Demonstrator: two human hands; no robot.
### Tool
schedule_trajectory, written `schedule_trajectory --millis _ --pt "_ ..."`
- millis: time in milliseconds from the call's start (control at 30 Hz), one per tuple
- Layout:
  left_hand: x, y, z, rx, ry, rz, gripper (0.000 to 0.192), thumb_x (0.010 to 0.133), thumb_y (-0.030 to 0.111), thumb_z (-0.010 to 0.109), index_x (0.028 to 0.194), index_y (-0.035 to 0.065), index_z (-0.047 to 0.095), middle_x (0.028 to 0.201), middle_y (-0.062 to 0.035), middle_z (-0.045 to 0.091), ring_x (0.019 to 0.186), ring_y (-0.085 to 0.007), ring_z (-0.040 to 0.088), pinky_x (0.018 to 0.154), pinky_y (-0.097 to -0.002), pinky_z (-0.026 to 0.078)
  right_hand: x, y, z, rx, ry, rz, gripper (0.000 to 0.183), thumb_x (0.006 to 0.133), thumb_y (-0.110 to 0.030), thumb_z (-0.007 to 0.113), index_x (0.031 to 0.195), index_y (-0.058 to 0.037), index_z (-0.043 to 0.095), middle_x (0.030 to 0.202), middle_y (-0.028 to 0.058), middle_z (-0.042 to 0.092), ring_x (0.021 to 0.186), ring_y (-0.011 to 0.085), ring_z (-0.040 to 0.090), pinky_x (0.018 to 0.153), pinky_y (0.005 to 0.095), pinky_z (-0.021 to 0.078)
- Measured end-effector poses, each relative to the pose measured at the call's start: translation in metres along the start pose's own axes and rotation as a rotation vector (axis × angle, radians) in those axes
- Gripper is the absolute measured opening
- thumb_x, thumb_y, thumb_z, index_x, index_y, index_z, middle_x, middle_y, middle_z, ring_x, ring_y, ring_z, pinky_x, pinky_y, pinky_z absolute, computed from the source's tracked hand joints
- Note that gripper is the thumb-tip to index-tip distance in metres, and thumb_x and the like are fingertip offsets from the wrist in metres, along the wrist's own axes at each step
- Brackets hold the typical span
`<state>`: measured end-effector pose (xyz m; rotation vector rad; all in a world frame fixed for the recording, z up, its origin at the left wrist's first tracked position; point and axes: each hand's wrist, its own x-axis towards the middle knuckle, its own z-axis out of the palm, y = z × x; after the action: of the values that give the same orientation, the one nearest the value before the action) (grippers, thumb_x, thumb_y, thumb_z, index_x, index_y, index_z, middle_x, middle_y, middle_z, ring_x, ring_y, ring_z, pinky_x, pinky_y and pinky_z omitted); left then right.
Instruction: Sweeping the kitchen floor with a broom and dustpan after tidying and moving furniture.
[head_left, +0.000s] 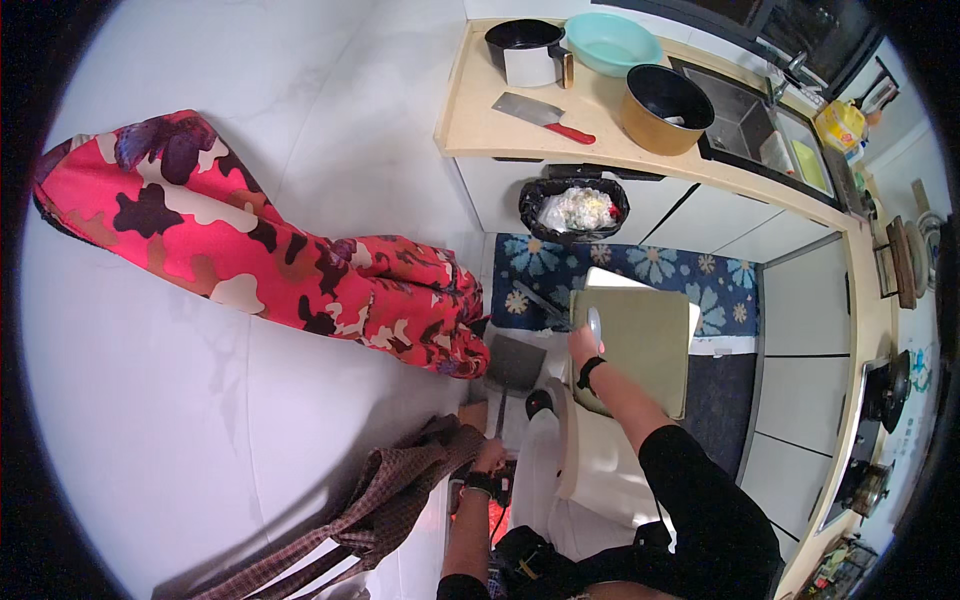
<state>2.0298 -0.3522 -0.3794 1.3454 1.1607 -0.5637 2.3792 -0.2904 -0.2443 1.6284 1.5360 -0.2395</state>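
My left hand grips the thin dark handle of a grey dustpan, whose pan is down at floor level. My right hand is closed on the pale handle of what looks like a broom. A grey, flat head shows beyond that hand, over the blue mat; the join between handle and head is hidden. Just right of my right hand is a square olive cushion, with a white panel showing from under its far edge.
A patterned floor mat lies before the cabinets. A black-lined bin full of waste hangs on a cabinet door. On the counter are a cleaver, pots and a turquoise basin. Red camouflage fabric and a brown checked cloth are at left.
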Motion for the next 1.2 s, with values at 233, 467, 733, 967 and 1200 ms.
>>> schedule_trajectory --millis 233,467,733,967,1200 --pt "0.027 -0.015 0.003 0.17 0.129 0.032 0.015 0.069 0.013 0.052 0.058 0.0031 0.052 0.053 -0.0114 0.05 0.044 -0.0221 0.049 0.039 -0.0336 0.037 -0.033 -0.037 0.003 0.145 0.082 -0.143 0.014 0.075 -0.014 0.051 0.073 -0.0156 0.064 0.071 -0.0011 0.061 0.069 0.0142 0.059 0.053 0.0268 0.0393" --pt "0.013 0.013 0.006 0.369 0.093 0.349 0.014 0.076 0.011 0.044 0.064 0.0041 0.048 0.052 -0.0103 0.048 0.043 -0.0208 0.047 0.038 -0.0332 0.038 -0.056 -0.049 0.006 0.232 0.015 -0.227 0.016 0.078 -0.02 0.049 0.083 -0.0153 0.064 0.084 -0.0006 0.062 0.08 0.0166 0.059 0.059 0.0291 0.0412" --pt "0.007 0.001 -0.009 0.205 0.042 0.166 0.022 0.072 0.016 0.048 0.053 0.006 0.052 0.047 -0.0095 0.048 0.042 -0.0214 0.051 0.041 -0.0346 0.042 -0.078 -0.032 -0.014 0.364 0.132 -0.254 0.014 0.073 -0.019 0.052 0.077 -0.0128 0.064 0.074 0.0035 0.062 0.074 0.021 0.059 0.058 0.034 0.0411" --pt "0.017 0.005 0.004 0.279 0.188 0.183 0.016 0.066 0.014 0.052 0.06 0.0019 0.059 0.055 -0.0149 0.057 0.05 -0.0256 0.059 0.046 -0.0361 0.047 -0.057 -0.025 -0.002 0.321 0.03 -0.166 0.012 0.073 -0.017 0.053 0.076 -0.0131 0.063 0.074 0.0042 0.062 0.075 0.0207 0.059 0.059 0.0343 0.0402" --pt "0.023 -0.011 -0.001 0.23 0.082 0.106 0.019 0.071 0.017 0.048 0.059 0.0038 0.054 0.049 -0.009 0.051 0.041 -0.0188 0.05 0.038 -0.0338 0.037 0.001 -0.024 0.013 0.209 0.217 0.005 0.012 0.076 -0.015 0.05 0.075 -0.0146 0.062 0.08 0.0032 0.06 0.078 0.0185 0.057 0.06 0.0318 0.0368"
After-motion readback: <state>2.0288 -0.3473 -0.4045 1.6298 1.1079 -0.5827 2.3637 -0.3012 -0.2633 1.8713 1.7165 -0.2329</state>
